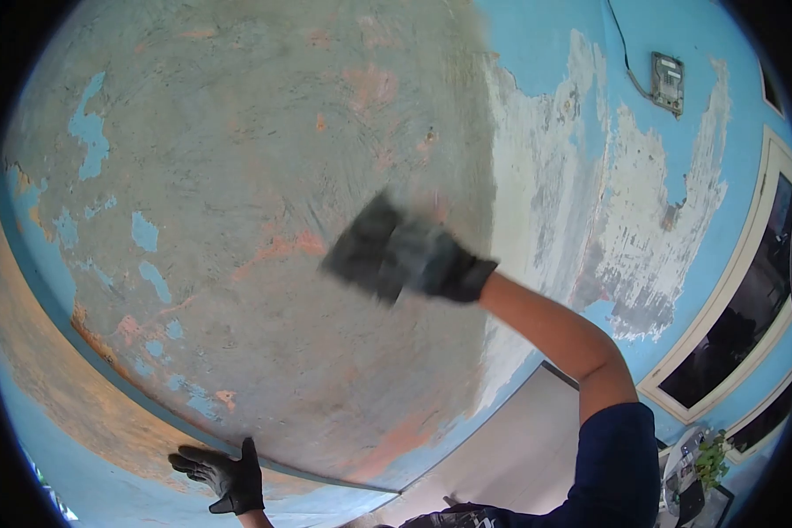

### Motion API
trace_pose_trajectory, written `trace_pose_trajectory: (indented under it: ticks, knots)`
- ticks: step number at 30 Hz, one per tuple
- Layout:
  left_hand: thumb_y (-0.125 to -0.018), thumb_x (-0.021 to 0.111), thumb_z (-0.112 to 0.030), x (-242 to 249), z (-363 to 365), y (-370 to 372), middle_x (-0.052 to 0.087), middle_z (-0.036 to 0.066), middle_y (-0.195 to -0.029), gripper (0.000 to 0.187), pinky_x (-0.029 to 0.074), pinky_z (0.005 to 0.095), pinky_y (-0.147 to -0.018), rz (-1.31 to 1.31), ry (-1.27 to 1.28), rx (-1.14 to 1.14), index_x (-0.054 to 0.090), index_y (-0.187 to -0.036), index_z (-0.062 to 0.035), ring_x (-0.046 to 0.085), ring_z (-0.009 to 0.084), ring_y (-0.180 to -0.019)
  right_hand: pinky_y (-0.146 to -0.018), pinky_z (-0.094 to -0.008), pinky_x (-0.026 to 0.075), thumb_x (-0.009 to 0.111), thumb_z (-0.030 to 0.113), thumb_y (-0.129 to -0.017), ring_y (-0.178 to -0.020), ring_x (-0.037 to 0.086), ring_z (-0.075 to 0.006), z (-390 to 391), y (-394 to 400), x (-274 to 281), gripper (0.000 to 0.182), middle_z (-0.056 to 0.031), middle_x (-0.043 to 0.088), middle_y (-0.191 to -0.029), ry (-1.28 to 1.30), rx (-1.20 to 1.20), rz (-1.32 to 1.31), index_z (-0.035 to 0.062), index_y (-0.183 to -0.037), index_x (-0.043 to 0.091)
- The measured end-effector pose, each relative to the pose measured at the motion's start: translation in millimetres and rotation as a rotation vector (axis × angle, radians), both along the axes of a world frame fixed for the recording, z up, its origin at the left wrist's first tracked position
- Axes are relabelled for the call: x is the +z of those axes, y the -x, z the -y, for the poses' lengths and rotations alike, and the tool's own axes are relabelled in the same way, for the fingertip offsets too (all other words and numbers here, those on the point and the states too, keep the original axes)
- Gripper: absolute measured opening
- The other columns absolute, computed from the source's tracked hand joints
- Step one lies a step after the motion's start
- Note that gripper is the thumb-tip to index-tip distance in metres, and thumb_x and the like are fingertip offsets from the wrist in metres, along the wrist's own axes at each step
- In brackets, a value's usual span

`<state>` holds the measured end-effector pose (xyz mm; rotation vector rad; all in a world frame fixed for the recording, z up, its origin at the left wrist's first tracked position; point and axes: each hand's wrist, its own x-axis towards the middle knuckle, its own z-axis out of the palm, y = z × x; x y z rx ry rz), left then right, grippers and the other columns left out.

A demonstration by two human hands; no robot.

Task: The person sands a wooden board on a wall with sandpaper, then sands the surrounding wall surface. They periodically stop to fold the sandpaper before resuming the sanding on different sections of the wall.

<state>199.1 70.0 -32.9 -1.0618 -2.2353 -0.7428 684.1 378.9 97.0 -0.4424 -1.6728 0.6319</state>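
My right hand (436,262), in a dark glove, is closed on a dark, flat, square-ended tool (367,246). Motion smears both, so I cannot tell the tool's exact kind. It overlaps the middle of a grey, stripped wall patch (326,167) marked with reddish streaks. Lower down, my left hand (222,480) wears a black glove and lies with its fingers and thumb spread against the wall. It is near the narrow ledge (312,475) along the grey patch's lower edge.
Blue paint flakes (144,231) dot the grey wall. To its right are whitish scraped areas (537,176) and a small wall-mounted box (667,84) with a cable. A framed dark window (735,326) is at far right, above a potted plant (711,462). Pale floor (519,440) shows below.
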Motion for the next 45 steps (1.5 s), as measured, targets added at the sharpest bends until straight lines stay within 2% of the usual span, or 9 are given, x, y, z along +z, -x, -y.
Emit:
trace_pose_trajectory:
  ticks: [4, 7, 15, 21, 25, 27, 31, 36, 45]
  knots:
    - [-0.079, 0.087, -0.045, -2.8, -3.6, 1.9, -0.015, 0.035, -0.169, 0.142, 0.005, 0.0577, -0.127, 0.047, -0.031, -0.028, -0.017, -0.162, 0.0054, -0.015, 0.0474, -0.159, -0.125, -0.0372, 0.033, 0.025, 0.031, -0.117, -0.148, 0.041, -0.0234, -31.4, -50.4, 19.1, 0.053, -0.0149, 0.038, -0.164, 0.226, 0.292, -0.185, 0.0025, -0.161, 0.032]
    - [-0.079, 0.087, -0.044, -3.8, -1.9, 1.5, -0.016, 0.035, -0.169, 0.141, 0.004, 0.0574, -0.127, 0.017, -0.054, -0.036, -0.017, -0.162, 0.0054, -0.016, 0.0473, -0.159, -0.130, -0.0389, 0.022, 0.031, 0.022, -0.115, -0.154, 0.033, -0.0247, 21.5, -6.8, 20.5, 0.053, -0.0132, 0.037, -0.165, -0.254, -0.368, 0.139, 0.0038, -0.164, 0.027]
    - [-0.079, 0.087, -0.046, -4.5, -3.0, 2.7, -0.016, 0.035, -0.169, 0.142, 0.005, 0.0581, -0.127, 0.053, -0.033, -0.023, -0.017, -0.162, 0.0051, -0.015, 0.0481, -0.159, -0.129, -0.0457, 0.024, 0.037, 0.035, -0.114, -0.149, 0.041, -0.0260, 28.8, -20.9, 37.1, 0.054, -0.0152, 0.046, -0.159, -0.352, -0.522, 0.136, 0.0050, -0.158, 0.039]
    - [-0.079, 0.086, -0.046, -6.7, -1.6, 6.3, -0.016, 0.034, -0.169, 0.141, 0.005, 0.0607, -0.126, 0.009, -0.046, -0.056, -0.017, -0.162, 0.0039, -0.014, 0.0492, -0.158, -0.130, -0.0429, 0.022, 0.047, 0.036, -0.110, -0.147, 0.045, -0.0260, 32.5, 25.0, 26.2, 0.055, -0.0176, 0.053, -0.154, -0.336, 0.225, -0.102, 0.0042, -0.155, 0.046]
    - [-0.079, 0.087, -0.047, -12.3, -2.1, 11.0, -0.016, 0.034, -0.169, 0.142, 0.005, 0.0616, -0.126, 0.014, -0.055, -0.056, -0.017, -0.162, 0.0033, -0.014, 0.0499, -0.158, -0.126, -0.0426, 0.029, 0.038, 0.031, -0.112, -0.151, 0.038, -0.0250, 5.4, -43.7, 93.9, 0.057, -0.0197, 0.037, -0.165, -0.447, -1.086, 0.198, 0.0028, -0.161, 0.033]
    - [-0.079, 0.086, -0.048, -10.8, -3.8, 11.5, -0.015, 0.034, -0.169, 0.142, 0.005, 0.0618, -0.126, 0.027, -0.057, -0.059, -0.016, -0.163, 0.0026, -0.014, 0.0503, -0.158, -0.124, -0.0421, 0.033, 0.039, 0.026, -0.111, -0.150, 0.041, -0.0237, 7.7, 6.0, 68.2, 0.054, -0.0170, 0.040, -0.164, -0.646, -1.112, 0.470, 0.0022, -0.160, 0.036]
    - [-0.078, 0.087, -0.048, -8.7, -4.0, 7.5, -0.015, 0.034, -0.169, 0.142, 0.005, 0.0616, -0.126, 0.034, -0.067, -0.039, -0.014, -0.163, 0.0027, -0.014, 0.0498, -0.158, -0.123, -0.0406, 0.034, 0.040, 0.024, -0.111, -0.150, 0.040, -0.0219, 20.8, 13.8, 101.0, 0.054, -0.0112, 0.042, -0.164, -0.950, -1.006, 0.821, 0.0009, -0.159, 0.037]
    - [-0.077, 0.087, -0.047, -11.5, -3.0, 7.9, -0.014, 0.034, -0.170, 0.141, 0.005, 0.0606, -0.126, -0.015, -0.083, -0.052, -0.013, -0.163, 0.0026, -0.013, 0.0493, -0.159, -0.126, -0.0387, 0.027, 0.033, 0.035, -0.115, -0.152, 0.035, -0.0201, 9.5, -22.9, 137.3, 0.057, -0.0150, 0.035, -0.167, -0.457, 0.210, -0.089, 0.0035, -0.162, 0.032]
    - [-0.077, 0.088, -0.046, -16.0, -2.7, 9.7, -0.014, 0.033, -0.170, 0.142, 0.005, 0.0601, -0.126, -0.043, -0.109, -0.070, -0.013, -0.164, 0.0009, -0.013, 0.0489, -0.159, -0.126, -0.0402, 0.031, 0.031, 0.039, -0.115, -0.150, 0.039, -0.0236, 19.7, -5.7, 146.4, 0.058, -0.0130, 0.039, -0.165, -0.595, -0.453, 0.066, 0.0063, -0.163, 0.033]
